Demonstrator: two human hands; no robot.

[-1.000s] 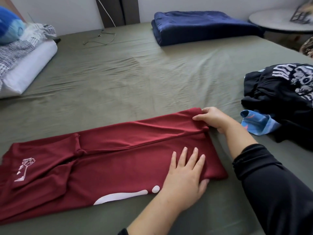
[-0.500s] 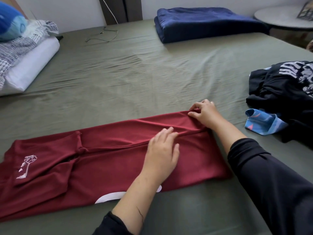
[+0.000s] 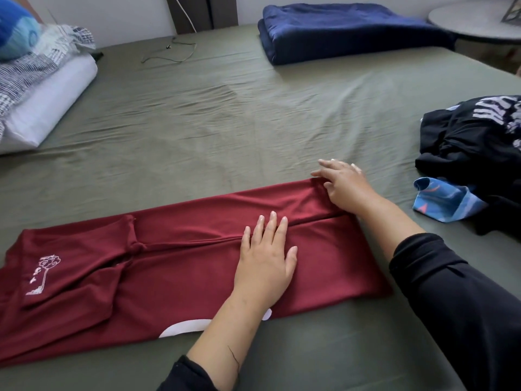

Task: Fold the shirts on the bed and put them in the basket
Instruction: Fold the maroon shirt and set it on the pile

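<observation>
The red shirt (image 3: 174, 266) lies across the near part of the bed (image 3: 225, 122), already folded lengthwise into a long band with its sleeves tucked in toward the left. It looks like a thin, light knit, soft and limp with no stiffness of its own, so I'd expect it to sag and slide out of its fold if lifted by one corner. The left hand (image 3: 265, 263) lies flat on the middle seam with straight fingers, pressing rather than holding. The right hand (image 3: 345, 184) rests at the far right corner, fingers loosely spread over the hem; neither grip is closed on anything. The right-hand end, taken at both corners, seems the sensible place to lift for the crosswise fold. More shirts (image 3: 476, 153) are heaped at the right. No basket is in sight.
</observation>
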